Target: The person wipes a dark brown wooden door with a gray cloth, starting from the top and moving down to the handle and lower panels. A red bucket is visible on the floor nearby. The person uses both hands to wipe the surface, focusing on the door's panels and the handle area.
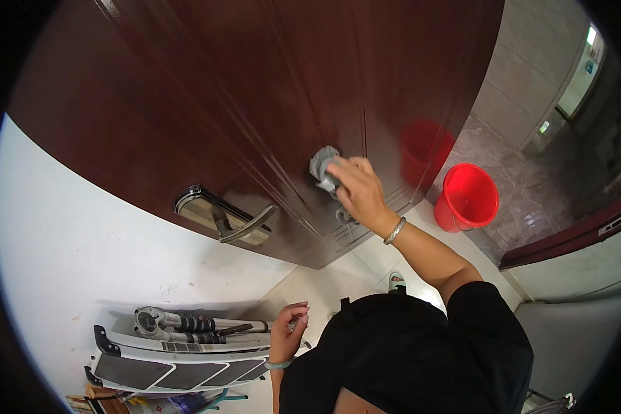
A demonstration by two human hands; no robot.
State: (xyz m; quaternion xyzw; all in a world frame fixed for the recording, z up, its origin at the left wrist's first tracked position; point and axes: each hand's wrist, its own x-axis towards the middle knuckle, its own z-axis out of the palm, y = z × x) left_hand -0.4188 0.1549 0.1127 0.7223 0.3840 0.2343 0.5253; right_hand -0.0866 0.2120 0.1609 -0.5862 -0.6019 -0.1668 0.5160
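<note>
My right hand (361,189) presses a crumpled grey cloth (324,164) against a glossy dark red-brown door (227,103). Below and left of that hand, the door carries a lever handle (249,224) on a long metal plate. Some of the panel grooves run past the cloth. My left hand (290,328) hangs loosely curled at my side, holding nothing that I can see. It is nearest to the folded stepladder and white poles (243,326) by the wall.
A red plastic bucket (450,204) stands at the doorway on the right. The folded stepladder (196,372) leans by the white wall (83,233) at lower left, with assorted items below it. A dark red door frame (564,238) borders the doorway. My slippered foot (397,282) is on pale tiles.
</note>
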